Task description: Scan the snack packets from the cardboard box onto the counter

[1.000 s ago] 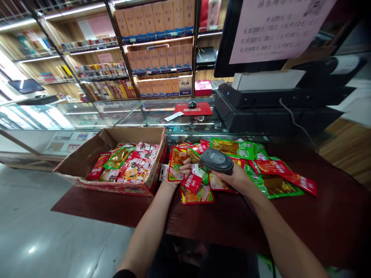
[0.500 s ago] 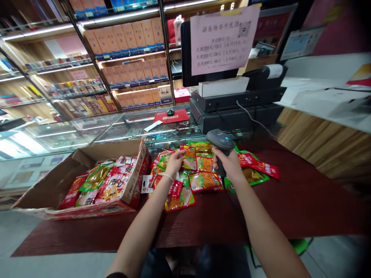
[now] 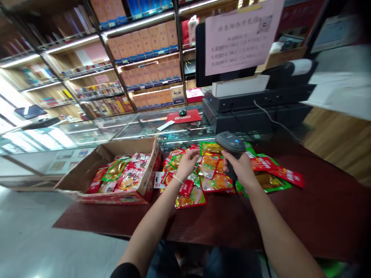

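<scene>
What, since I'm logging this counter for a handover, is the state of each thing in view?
Right grip: closed around the barcode scanner.
Barcode scanner: held up, blue light on.
Snack packets: piled, overlapping.
Left grip: bent over the snack packets; hold unclear.
Cardboard box: open-topped, more snack packets inside.
Monitor: front largely covered by pink sheet.
Shelf lights: on.
Computer mouse: resting on red mat.

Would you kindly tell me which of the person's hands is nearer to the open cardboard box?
Left: the left hand is right of the box, at the packets; the right hand is farther right, holding the scanner.
</scene>
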### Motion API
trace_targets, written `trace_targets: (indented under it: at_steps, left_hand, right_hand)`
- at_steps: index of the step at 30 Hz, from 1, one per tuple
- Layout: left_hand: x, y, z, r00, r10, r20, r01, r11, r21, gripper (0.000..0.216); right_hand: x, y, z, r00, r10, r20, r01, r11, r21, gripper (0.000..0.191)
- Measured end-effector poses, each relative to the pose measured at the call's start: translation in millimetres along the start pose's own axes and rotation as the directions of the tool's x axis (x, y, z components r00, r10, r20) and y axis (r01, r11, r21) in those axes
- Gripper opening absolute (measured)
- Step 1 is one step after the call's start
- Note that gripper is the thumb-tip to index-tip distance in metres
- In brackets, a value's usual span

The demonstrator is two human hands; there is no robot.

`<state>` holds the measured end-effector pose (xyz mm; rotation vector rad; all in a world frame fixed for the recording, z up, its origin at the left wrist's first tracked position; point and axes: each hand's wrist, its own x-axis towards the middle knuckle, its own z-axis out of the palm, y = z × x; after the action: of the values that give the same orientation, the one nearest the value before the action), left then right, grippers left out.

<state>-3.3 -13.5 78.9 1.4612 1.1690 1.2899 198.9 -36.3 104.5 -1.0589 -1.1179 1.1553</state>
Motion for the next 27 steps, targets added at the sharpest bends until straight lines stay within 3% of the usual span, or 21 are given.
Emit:
trace_targets:
  at_steps: [4, 8, 11, 14, 17, 19, 21, 24, 27]
  left_hand:
    - [-25, 47, -39, 0.989, 0.147, 0.003, -0.147, 0.982, 0.119, 0.026]
    - [-47, 82, -99, 0.972, 0.232, -0.03, -0.213, 0.931, 0.297, 0.027]
    - [-57, 91, -152, 0.959, 0.258, -0.116, -0.185, 0.883, 0.432, 0.026]
    - [-63, 85, -204, 0.958, 0.236, -0.164, -0.098, 0.805, 0.586, 0.026]
    - [-69, 67, -255, 0.978, 0.129, -0.162, 0.019, 0.72, 0.693, 0.028]
    - [-73, 53, -284, 0.996, -0.043, -0.084, 0.09, 0.703, 0.705, 0.031]
    - [-78, 39, -308, 0.973, -0.23, 0.023, 0.147, 0.692, 0.707, 0.037]
    - [-84, 24, -329, 0.918, -0.381, 0.107, 0.167, 0.619, 0.768, 0.042]
    - [-86, 12, -334, 0.881, -0.451, 0.14, 0.122, 0.504, 0.855, 0.041]
  right_hand:
    - [-5, 6, 11, 0.998, 0.008, 0.066, -0.009, 1.0, 0.017, 0.033]
    - [-15, 2, 36, 0.985, 0.048, 0.165, -0.046, 0.999, -0.018, 0.038]
    - [-21, -9, 61, 0.954, 0.057, 0.295, -0.017, 0.99, -0.138, 0.043]
    - [-24, -22, 93, 0.916, 0.056, 0.398, 0.048, 0.968, -0.246, 0.045]
    - [-24, -32, 127, 0.872, 0.057, 0.487, 0.064, 0.972, -0.228, 0.043]
    - [-25, -34, 146, 0.851, 0.067, 0.521, 0.051, 0.977, -0.209, 0.042]
    - [-25, -33, 161, 0.842, 0.087, 0.533, 0.034, 0.977, -0.213, 0.043]
    - [-25, -25, 171, 0.822, 0.108, 0.559, 0.034, 0.971, -0.238, 0.043]
    - [-25, -17, 173, 0.795, 0.128, 0.593, 0.019, 0.972, -0.235, 0.042]
